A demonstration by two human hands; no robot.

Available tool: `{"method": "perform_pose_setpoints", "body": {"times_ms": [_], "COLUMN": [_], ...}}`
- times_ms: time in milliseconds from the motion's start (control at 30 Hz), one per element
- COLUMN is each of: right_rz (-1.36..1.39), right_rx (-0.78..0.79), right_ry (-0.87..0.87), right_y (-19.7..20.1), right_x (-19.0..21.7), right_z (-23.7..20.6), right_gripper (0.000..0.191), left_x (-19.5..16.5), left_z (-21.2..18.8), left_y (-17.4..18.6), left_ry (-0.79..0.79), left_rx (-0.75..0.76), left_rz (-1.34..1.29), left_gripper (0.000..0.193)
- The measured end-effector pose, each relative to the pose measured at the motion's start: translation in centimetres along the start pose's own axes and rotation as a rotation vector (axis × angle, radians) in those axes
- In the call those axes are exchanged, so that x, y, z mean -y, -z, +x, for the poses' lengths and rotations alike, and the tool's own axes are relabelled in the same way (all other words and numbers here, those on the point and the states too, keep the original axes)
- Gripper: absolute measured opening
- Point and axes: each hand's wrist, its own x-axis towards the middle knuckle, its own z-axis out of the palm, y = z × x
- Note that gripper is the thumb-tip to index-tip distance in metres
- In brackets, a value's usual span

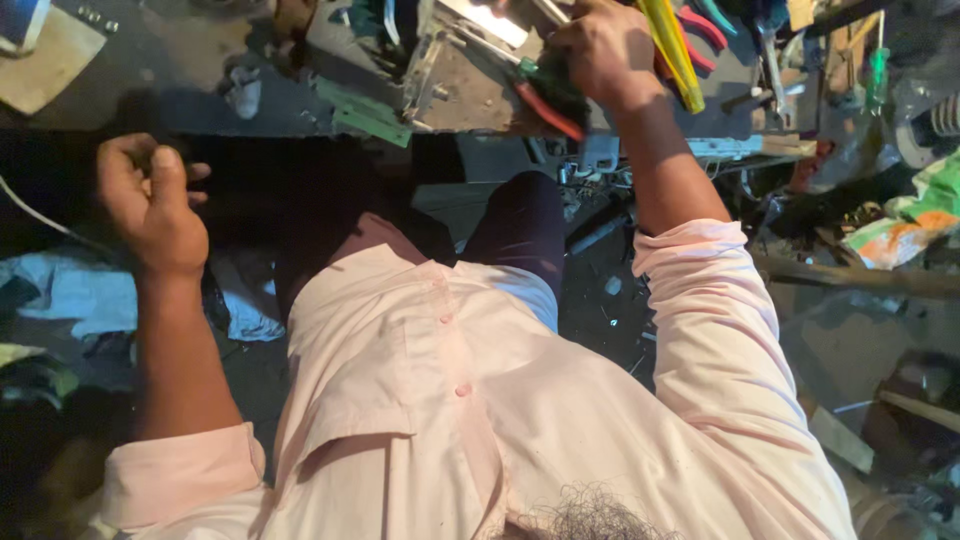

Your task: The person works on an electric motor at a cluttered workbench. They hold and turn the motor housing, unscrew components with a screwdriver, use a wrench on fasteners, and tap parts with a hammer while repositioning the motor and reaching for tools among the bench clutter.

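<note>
Your right hand (600, 50) is up on the cluttered workbench (180, 70), fingers curled down and closed around the red-handled pliers (548, 110), whose red grips stick out below your knuckles toward your body. Just to the left of that hand lies a metal mechanism (450, 70) with a bare plate and rods, touching or very nearly touching the pliers' head; the head itself is hidden under your fingers. Just right of the same hand stand yellow-handled tools (675, 50), leaning close against your wrist, and beyond them another pair of red grips (705, 30). A green flat piece (365, 112) lies on the bench edge, left of the mechanism.

Your left hand (150, 195) hangs well apart from the bench work, out to your left and nearer your body, fingers loosely curled into a narrow half-fist. You hold nothing that can be seen in it. Beneath and beside that hand lies pale blue cloth (70, 290) on the dark floor. Your pink shirt (470, 400) fills the space between both arms, sleeves rolled above the forearms
</note>
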Motion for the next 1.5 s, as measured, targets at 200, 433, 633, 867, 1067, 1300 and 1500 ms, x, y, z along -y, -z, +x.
{"method": "perform_pose_setpoints", "body": {"times_ms": [200, 433, 633, 867, 1067, 1300, 1500], "right_rz": [0.072, 0.286, 0.192, 0.403, 0.163, 0.559, 0.407], "right_rx": [-0.119, -0.200, -0.342, -0.257, -0.442, -0.399, -0.277], "right_ry": [-0.065, -0.389, -0.274, -0.409, -0.427, -0.305, -0.177], "right_y": [-2.0, -2.7, -3.2, -3.5, -4.1, -1.3, -0.6], "right_x": [-0.8, -1.8, -1.7, -1.7, -2.2, 1.3, 4.4], "right_z": [-0.3, -0.8, -1.2, -1.3, -1.9, -2.2, -2.1], "right_gripper": [0.005, 0.009, 0.015, 0.014, 0.035, 0.035, 0.046], "left_x": [0.4, 0.3, 0.7, 0.8, 1.0, 0.7, 0.2], "left_z": [-0.5, 0.1, -0.4, -0.5, -0.5, -0.7, -1.1], "left_y": [-0.1, -2.2, -2.5, -2.5, -2.9, -3.5, -4.6], "left_ry": [-0.020, -0.100, -0.112, -0.148, -0.129, -0.034, -0.059], "left_rx": [0.030, 0.061, 0.099, 0.121, 0.122, 0.080, 0.033], "left_rz": [0.018, 0.010, 0.013, 0.048, 0.038, 0.098, 0.305], "left_gripper": [0.023, 0.026, 0.025, 0.027, 0.025, 0.024, 0.026]}}
